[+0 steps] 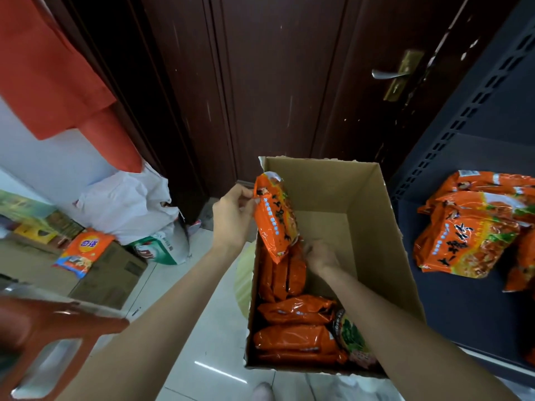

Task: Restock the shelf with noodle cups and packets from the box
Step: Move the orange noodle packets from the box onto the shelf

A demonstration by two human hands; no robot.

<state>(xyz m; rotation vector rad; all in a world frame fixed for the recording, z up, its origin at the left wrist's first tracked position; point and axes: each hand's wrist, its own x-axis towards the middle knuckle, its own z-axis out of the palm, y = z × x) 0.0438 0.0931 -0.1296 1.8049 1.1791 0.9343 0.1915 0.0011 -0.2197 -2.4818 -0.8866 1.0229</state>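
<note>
The person's left hand (pixel 231 218) is pinching the upper corner of an orange plastic noodle packet (pixel 275 218) printed with black characters, its fingers (pixel 246 195) closed on the packet's edge. The packet is hanging upright, slightly tilted, over the left wall of the open brown cardboard box (pixel 373 215), its lower end just above the packets inside. The right hand (pixel 321 256) is reaching down into the box, its fingers curled against the top of a standing orange packet (pixel 285 273); whether they are actually clamping it cannot be told. More orange packets lying flat (pixel 295 328) are filling the near left part of the box, with one darker, green-printed packet (pixel 351 340) beside them under the right forearm. The far right part of the box is showing bare cardboard floor.

To the right, a dark grey metal shelf (pixel 451 314) with a perforated back panel is carrying a loose pile of the same orange packets on the shelf (pixel 466 241). The box is sitting on a pale tiled floor (pixel 208 342) in front of a dark brown wooden door (pixel 275 82) with a metal lever handle (pixel 388 73). At the left, a white plastic bag (pixel 130 204) and an orange and yellow snack bag (pixel 85 250) on a closed carton are lying near the wall.
</note>
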